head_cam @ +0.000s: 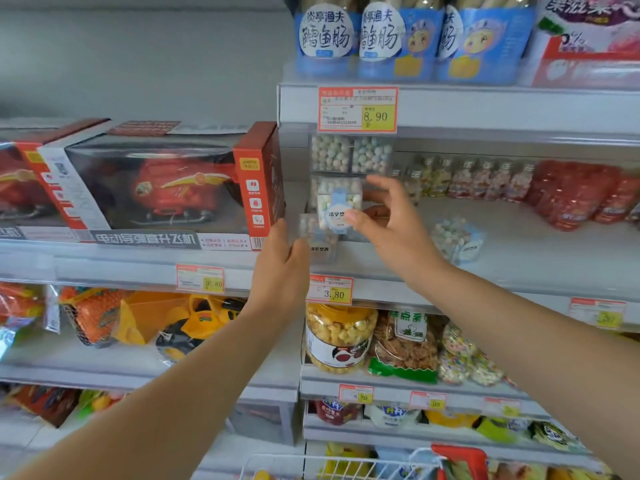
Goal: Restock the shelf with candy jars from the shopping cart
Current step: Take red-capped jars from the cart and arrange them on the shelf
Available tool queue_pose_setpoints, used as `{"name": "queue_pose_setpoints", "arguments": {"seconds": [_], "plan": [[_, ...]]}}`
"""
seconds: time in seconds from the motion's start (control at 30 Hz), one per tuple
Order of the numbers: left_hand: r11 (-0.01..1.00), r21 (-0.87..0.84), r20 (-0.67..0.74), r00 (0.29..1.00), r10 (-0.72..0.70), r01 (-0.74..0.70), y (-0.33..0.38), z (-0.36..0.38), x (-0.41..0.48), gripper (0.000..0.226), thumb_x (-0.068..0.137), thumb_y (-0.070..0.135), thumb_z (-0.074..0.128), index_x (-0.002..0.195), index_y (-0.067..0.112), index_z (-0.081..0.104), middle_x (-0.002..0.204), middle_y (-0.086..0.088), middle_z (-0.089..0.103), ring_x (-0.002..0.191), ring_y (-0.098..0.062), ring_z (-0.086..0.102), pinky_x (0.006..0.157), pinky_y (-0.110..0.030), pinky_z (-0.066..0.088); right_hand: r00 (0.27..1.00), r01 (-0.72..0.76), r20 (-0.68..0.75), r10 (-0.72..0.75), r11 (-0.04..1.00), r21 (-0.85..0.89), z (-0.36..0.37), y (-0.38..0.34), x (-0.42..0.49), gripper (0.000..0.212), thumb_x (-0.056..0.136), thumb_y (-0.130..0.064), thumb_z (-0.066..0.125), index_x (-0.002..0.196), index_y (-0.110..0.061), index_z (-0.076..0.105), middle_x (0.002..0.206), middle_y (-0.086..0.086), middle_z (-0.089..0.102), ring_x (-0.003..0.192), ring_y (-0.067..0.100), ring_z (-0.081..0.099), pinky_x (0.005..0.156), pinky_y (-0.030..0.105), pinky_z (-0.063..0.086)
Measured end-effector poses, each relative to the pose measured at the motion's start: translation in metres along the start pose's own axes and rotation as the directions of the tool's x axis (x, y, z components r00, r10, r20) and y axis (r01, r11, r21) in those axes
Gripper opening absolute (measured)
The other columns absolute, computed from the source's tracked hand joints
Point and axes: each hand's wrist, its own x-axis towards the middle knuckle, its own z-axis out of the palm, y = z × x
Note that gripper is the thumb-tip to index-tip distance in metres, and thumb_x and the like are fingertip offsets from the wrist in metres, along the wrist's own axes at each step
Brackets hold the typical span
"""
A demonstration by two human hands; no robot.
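Clear square plastic candy jar [337,199], pastel balls inside, round blue-white label. Pinched by right hand [391,223] over grey metal shelf [519,258]; left hand [280,268] flat, fingers straight, beside second jar [320,239].

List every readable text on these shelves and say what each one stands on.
"8.90": upper red-and-yellow price tag.
"3.80": lower red-and-yellow price tag.
"鳕鱼肠": blue plastic snack packets.
"直升飞机": red cardboard toy helicopter box.
"清享悠": clear square plastic candy jar in right hand.
Bottom shelf tags: too blurred to read.
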Motion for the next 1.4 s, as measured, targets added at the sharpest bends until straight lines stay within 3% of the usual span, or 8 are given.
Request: {"name": "queue_pose_setpoints", "arguments": {"seconds": [0.3,0.57,0.77,0.87,1.0,1.07,1.23,1.4], "plan": [[0.999,-0.040,0.069,0.998,0.006,-0.004,0.000,0.001,0.015,0.026,0.097,0.011,0.037,0.111,0.020,0.056,0.098,0.004,0.060,0.086,-0.012,0.053,0.087,-0.041,0.048,0.993,0.072,-0.096,-0.074,0.997,-0.026,0.033,0.011,0.002,0.052,0.087,-0.028,0.071,0.131,-0.016,0.046,0.123,-0.003,0.057,0.111,0.009,0.057,0.096,0.029,0.049],[0.999,0.006,0.113,0.993,0.046,-0.047,-0.006,0.002,0.016,0.038,0.097,0.022,0.040,0.133,0.024,0.049,0.123,0.007,0.059,0.114,-0.011,0.054,0.099,-0.038,0.045,0.991,0.047,-0.127,-0.050,0.998,-0.030,0.029,0.009,-0.003,0.042,0.086,-0.032,0.070,0.121,-0.016,0.054,0.112,-0.010,0.062,0.101,0.001,0.059,0.086,0.020,0.050],[0.994,0.114,0.088,0.996,-0.018,0.008,-0.003,0.011,0.006,0.060,0.099,0.026,0.043,0.152,0.020,0.017,0.157,0.003,0.026,0.142,-0.019,0.026,0.117,-0.041,0.024,0.909,0.048,-0.376,-0.181,0.941,-0.335,-0.020,0.023,-0.016,0.033,0.088,-0.017,0.067,0.118,-0.012,0.054,0.110,-0.003,0.053,0.101,0.012,0.051,0.089,0.025,0.042],[0.990,0.134,0.078,0.996,-0.049,0.038,-0.002,0.018,0.005,0.061,0.099,0.023,0.044,0.150,0.009,0.015,0.157,-0.004,0.023,0.141,-0.026,0.028,0.115,-0.044,0.028,0.825,-0.191,-0.539,-0.168,0.816,-0.546,-0.048,0.032,-0.019,0.053,0.077,-0.014,0.074,0.124,-0.011,0.050,0.122,0.008,0.047,0.116,0.026,0.043,0.091,0.032,0.029],[0.992,0.110,0.058,0.996,-0.073,0.066,0.000,0.024,0.005,0.059,0.096,0.021,0.047,0.147,0.010,0.019,0.152,-0.009,0.030,0.135,-0.031,0.036,0.109,-0.051,0.036,0.796,-0.523,-0.581,0.170,0.677,-0.518,-0.069,0.044,-0.016,0.096,0.072,-0.031,0.083,0.144,-0.009,0.024,0.144,0.018,0.034,0.134,0.035,0.031,0.103,0.043,0.028],[0.993,0.105,0.062,0.996,-0.067,0.060,0.000,0.026,0.005,0.060,0.095,0.022,0.047,0.148,0.015,0.019,0.153,-0.009,0.030,0.136,-0.030,0.036,0.109,-0.051,0.035,0.792,-0.569,-0.527,0.308,0.685,-0.455,-0.077,0.048,-0.012,0.096,0.076,-0.032,0.080,0.145,-0.006,0.020,0.140,0.017,0.044,0.128,0.037,0.043,0.102,0.044,0.034],[0.993,0.108,0.067,0.996,-0.059,0.052,0.003,0.023,0.002,0.065,0.096,0.023,0.047,0.151,0.020,0.012,0.156,-0.004,0.025,0.138,-0.029,0.033,0.111,-0.050,0.034,0.858,-0.444,-0.445,0.257,0.807,-0.389,-0.078,0.046,-0.016,0.068,0.080,-0.027,0.076,0.132,-0.002,0.039,0.129,0.014,0.052,0.115,0.033,0.053,0.087,0.035,0.043],[0.996,0.092,0.062,0.998,-0.024,0.018,0.005,0.015,-0.002,0.067,0.101,0.022,0.041,0.154,0.021,0.000,0.161,0.009,0.007,0.147,-0.012,0.010,0.115,-0.027,0.012,0.917,-0.096,-0.397,0.041,0.988,-0.119,-0.047,0.002,-0.026,0.050,0.082,-0.025,0.075,0.118,-0.017,0.041,0.101,-0.013,0.052,0.086,-0.006,0.057,0.065,0.006,0.042]]}}
